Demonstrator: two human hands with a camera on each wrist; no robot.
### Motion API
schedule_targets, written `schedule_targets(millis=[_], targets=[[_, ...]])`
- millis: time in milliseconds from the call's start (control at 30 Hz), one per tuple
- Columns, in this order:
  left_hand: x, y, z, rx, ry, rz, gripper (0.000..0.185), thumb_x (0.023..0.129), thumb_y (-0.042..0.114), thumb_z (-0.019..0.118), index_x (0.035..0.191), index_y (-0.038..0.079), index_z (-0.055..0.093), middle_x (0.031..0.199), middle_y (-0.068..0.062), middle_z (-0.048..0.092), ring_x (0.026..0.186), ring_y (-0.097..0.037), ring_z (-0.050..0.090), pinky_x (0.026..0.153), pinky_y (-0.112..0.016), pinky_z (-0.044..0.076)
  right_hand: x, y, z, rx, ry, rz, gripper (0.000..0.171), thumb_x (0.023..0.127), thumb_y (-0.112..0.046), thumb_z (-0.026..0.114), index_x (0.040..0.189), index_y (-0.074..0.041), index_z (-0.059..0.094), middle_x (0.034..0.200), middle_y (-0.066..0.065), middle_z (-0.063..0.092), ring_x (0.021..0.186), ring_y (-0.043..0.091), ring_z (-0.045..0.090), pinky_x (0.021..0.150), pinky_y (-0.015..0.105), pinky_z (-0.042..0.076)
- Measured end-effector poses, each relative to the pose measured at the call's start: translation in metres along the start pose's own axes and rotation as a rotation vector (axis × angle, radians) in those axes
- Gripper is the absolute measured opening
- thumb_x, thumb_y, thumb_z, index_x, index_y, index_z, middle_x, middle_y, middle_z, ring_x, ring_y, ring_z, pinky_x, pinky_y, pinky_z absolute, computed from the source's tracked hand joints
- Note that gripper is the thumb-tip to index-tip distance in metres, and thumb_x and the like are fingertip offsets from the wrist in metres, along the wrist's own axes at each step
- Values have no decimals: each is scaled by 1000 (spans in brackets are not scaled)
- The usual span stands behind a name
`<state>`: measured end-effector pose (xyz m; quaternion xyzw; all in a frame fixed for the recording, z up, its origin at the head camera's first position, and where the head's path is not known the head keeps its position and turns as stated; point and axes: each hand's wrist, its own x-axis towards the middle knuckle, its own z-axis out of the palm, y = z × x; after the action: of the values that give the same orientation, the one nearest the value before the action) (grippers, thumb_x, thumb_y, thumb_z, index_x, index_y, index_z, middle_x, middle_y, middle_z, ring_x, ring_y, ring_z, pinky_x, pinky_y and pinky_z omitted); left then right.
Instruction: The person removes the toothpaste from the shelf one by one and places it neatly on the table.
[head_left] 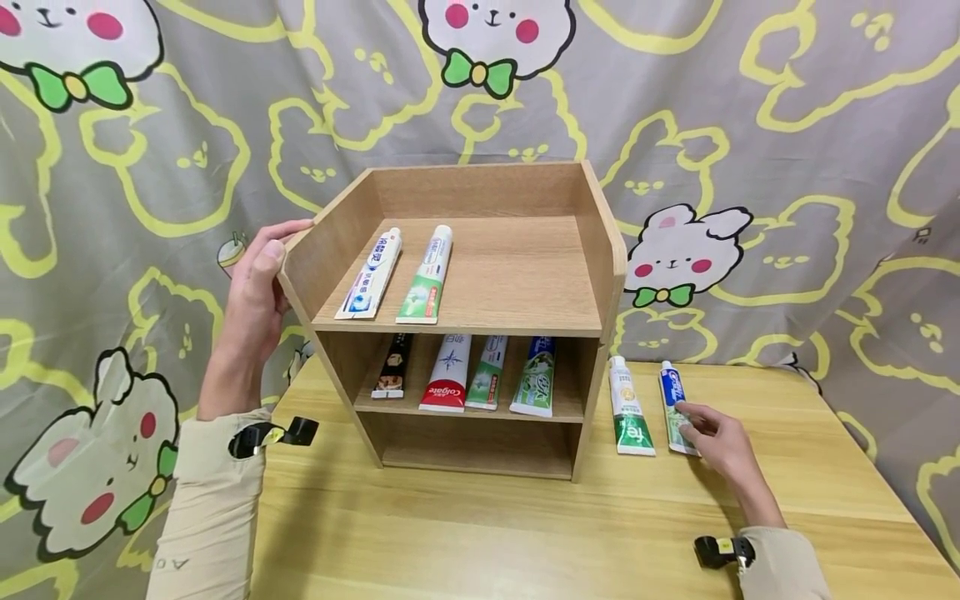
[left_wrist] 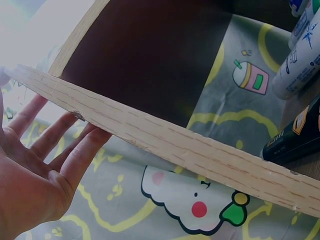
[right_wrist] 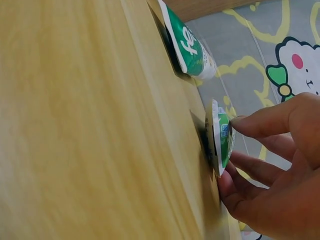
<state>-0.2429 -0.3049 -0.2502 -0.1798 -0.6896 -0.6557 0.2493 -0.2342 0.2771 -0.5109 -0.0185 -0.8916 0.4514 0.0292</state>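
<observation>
1. Head view: the left hand (head_left: 258, 283) is lying with straight fingers against the outer left wall of the shelf (head_left: 600, 250), steadying it. The right hand (head_left: 716, 440) is closing its fingertips on the blue tube (head_left: 675, 406), which is lying on the desk (head_left: 465, 533) just right of the green tube (head_left: 627, 407). A lift looks best taken low on the crimped end.
2. Left wrist view: the fingers (left_wrist: 60, 150) are spreading flat behind the shelf edge (left_wrist: 165, 140), holding nothing. Light pressure should be enough.
3. Right wrist view: the thumb and fingers (right_wrist: 260, 125) are pinching the tube's crimp (right_wrist: 221, 137); a firmer pinch should stop it slipping.
</observation>
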Motion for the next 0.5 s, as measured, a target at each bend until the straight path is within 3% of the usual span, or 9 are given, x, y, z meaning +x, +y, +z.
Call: schedule_targets(millis=[267,500], targets=[[-1,-1,-1,0,-23,1,45,98,32,49,136,12,64,127,-16,56,97,-30,54,60,-27,45,-2,-2,-1,34,-9,43,45,102,-14,61,143,4,55,144,34,51,129,47,52,89,30,42],[0,-1,0,-38,-17,8,44,98,30,51,135,10,65,121,-18,59,84,-27,56,48,-24,41,-2,-9,-7,59,27,-12,43,103,-14,61,141,4,57,143,35,50,128,50,53,78,9,43]])
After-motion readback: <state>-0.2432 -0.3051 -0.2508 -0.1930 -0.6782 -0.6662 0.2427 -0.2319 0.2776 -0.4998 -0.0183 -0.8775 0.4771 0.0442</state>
